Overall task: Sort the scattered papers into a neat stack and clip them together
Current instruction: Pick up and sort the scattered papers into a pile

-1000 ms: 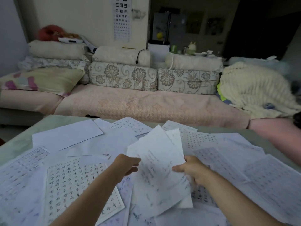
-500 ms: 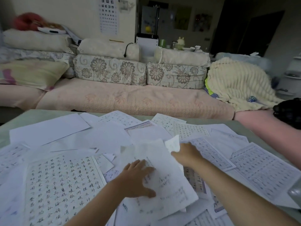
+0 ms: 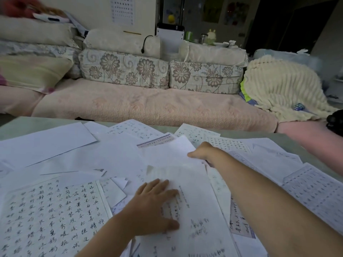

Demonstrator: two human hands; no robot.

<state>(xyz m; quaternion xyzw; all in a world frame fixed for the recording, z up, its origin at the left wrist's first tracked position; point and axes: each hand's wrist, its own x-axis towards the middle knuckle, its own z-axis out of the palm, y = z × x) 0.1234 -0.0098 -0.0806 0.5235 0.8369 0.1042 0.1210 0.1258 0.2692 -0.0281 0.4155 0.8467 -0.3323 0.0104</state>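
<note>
Several white sheets, some blank and some covered in handwriting, lie scattered over the table (image 3: 16, 125). My left hand (image 3: 154, 206) lies flat with fingers spread on a small pile of written sheets (image 3: 196, 206) in front of me. My right hand (image 3: 202, 152) reaches farther out and pinches the right edge of a blank sheet (image 3: 167, 151) that lies on the scattered papers. A large sheet of calligraphy (image 3: 53, 217) lies to the left of the pile. No clip is visible.
A pink sofa (image 3: 148, 106) with floral cushions (image 3: 124, 69) runs behind the table. A cream knitted blanket (image 3: 282, 86) is heaped at its right end. A dark object (image 3: 336, 125) shows at the right edge. Gridded sheets (image 3: 315, 191) cover the table's right side.
The pile that both hands held up has been laid down on the table. My left hand now presses it flat, and my right hand has let go and reached forward to another sheet.
</note>
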